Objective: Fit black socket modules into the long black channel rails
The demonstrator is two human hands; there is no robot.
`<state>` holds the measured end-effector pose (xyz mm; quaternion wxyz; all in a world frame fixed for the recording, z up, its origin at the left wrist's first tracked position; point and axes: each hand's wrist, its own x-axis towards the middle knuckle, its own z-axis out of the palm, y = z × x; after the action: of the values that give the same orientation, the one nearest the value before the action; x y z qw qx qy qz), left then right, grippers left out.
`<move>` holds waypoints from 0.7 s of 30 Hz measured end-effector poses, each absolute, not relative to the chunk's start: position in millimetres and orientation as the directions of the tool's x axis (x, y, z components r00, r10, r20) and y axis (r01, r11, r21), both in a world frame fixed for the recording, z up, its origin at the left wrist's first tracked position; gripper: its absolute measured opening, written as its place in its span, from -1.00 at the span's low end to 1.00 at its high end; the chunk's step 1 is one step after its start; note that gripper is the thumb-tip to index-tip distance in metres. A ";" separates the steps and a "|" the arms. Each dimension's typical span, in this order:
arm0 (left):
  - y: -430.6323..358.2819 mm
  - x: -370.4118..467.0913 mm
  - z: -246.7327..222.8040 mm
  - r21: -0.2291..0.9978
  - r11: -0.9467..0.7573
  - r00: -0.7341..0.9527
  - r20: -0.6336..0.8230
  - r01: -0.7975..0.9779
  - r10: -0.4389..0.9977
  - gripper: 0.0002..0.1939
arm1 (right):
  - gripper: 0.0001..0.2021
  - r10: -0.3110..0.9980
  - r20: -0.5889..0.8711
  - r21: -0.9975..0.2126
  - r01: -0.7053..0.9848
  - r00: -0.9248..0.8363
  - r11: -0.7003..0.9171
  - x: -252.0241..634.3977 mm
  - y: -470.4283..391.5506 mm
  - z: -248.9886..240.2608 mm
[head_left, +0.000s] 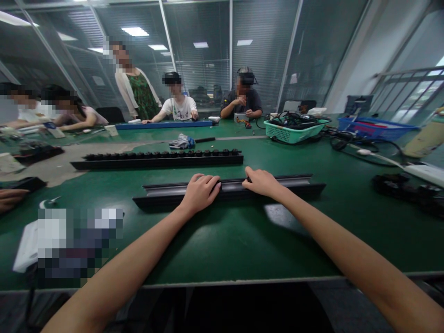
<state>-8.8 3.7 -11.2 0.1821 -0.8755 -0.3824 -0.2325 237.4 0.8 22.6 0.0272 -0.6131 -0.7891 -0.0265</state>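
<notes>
A long black rail [294, 190] with a shiny grey channel along its length lies crosswise on the green table in front of me. My left hand [203, 190] rests over its middle, fingers bent round the rail, with a dark patch at the fingertips. A short way to the right, my right hand [260, 181] is closed over the same rail. Its fingers are curled at the channel around something small and dark that I cannot make out. Beyond them lies a second black rail [163, 162], topped with a row of several round black parts [166, 154].
A teal basket [294, 134] of cables and a blue basket [378, 127] stand at the back right. Black parts [409, 189] and a white power strip [425, 173] lie right. Another person's hand [12, 199] is at far left. Several people sit across the table.
</notes>
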 end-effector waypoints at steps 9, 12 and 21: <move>3.7 -11.0 -11.5 -0.141 -0.639 0.595 0.555 0.756 0.582 -0.62 | -0.62 0.973 -0.093 0.057 0.974 -0.211 0.217 260.6 1.1 37.4; 4.2 -11.4 -12.5 -0.136 -0.644 0.596 0.555 0.753 0.580 -0.62 | -0.70 0.965 -0.173 0.004 0.980 -0.196 0.200 280.4 5.3 43.2; 4.0 -11.5 -14.2 -0.138 -0.643 0.595 0.560 0.753 0.577 -0.62 | -0.87 0.928 -0.282 -0.073 0.970 -0.244 0.233 317.2 23.1 43.4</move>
<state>-11.5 4.0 -14.2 0.1835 -0.8739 -0.3804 -0.2406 317.2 23.1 43.4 -0.0900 -0.6082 -0.7800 0.1167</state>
